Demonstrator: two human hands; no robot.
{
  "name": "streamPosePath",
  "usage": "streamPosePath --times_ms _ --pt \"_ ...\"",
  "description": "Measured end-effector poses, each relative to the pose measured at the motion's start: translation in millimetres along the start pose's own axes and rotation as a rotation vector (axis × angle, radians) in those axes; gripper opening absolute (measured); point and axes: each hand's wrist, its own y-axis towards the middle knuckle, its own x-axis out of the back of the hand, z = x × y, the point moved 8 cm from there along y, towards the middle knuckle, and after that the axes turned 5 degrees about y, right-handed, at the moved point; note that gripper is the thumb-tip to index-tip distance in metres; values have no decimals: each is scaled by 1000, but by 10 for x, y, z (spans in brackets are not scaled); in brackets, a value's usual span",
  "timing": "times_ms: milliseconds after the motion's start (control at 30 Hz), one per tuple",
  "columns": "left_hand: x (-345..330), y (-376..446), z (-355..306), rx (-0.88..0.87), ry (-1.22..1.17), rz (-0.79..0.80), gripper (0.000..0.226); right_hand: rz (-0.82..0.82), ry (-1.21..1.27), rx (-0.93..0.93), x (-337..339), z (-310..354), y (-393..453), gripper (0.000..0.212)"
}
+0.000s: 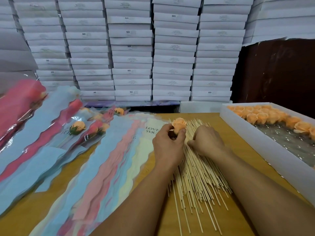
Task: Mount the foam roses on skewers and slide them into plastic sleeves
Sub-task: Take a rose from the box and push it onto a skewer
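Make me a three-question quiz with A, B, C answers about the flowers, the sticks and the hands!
1. Where is the box of roses?
A. right of the skewers
B. left of the sleeves
C. on the floor

2. What colour is the rose in the left hand?
A. blue
B. peach-orange
C. white

3. What is the right hand doing?
A. waving in the air
B. holding scissors
C. fingers curled down at the skewer pile

Answers: 1 A, the white box sits at the table's right edge. 2 B, its petals are peach-orange. 3 C, its fingertips reach into the sticks.
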Motion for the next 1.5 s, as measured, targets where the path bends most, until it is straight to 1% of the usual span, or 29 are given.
streamPosePath --times_ms 100,167,233,400,467,567,633,700,767,867,933,967,1067,1133,1233,1267,1333,1400,1433,1500 --pt "-3 11 9 16 -13 2 9 -3 17 -13 -15 -29 22 16" --pt "-12 10 9 26 -21 4 7 0 57 -52 -3 -76 26 13" --pt "-26 7 7 31 -28 10 9 12 122 -91 23 -129 21 13" --pt "-25 11 13 51 -46 3 16 47 306 -153 90 -252 -14 23" --pt "-30 24 32 79 -66 14 18 52 418 -163 100 -273 -29 30" --pt "-33 31 62 126 -105 20 21 57 689 -178 125 -259 -62 18" --pt "-27 23 63 148 -124 17 22 116 833 -194 103 -210 -104 17" --pt "-21 22 73 176 -140 17 24 165 934 -212 84 -171 -142 18" --pt "-15 27 109 222 -172 13 28 187 1000 -244 87 -173 -181 15" --pt "-40 27 185 316 -278 23 30 174 1027 -266 113 -197 -215 12" --pt "-62 24 219 381 -361 35 27 156 998 -234 137 -194 -219 18" --pt "-73 21 237 419 -409 43 26 158 997 -205 142 -172 -219 17" --pt "-140 -13 263 556 -622 111 27 174 1073 -163 154 -86 -269 15" --pt "-193 -43 267 636 -752 164 28 206 1158 -165 158 -1 -328 14" --pt "-231 -51 268 693 -871 194 31 309 1195 -139 133 136 -410 14" --pt "-236 -47 273 702 -897 193 32 358 1195 -120 120 180 -437 20" --pt "-240 -38 283 719 -936 191 34 448 1187 -78 103 246 -485 41" --pt "-248 -30 288 734 -965 198 35 494 1164 -34 103 302 -528 55" --pt "-255 -29 290 739 -974 203 36 500 1155 -21 100 321 -541 57" --pt "-266 -26 296 745 -979 210 37 473 1141 9 113 360 -554 48"
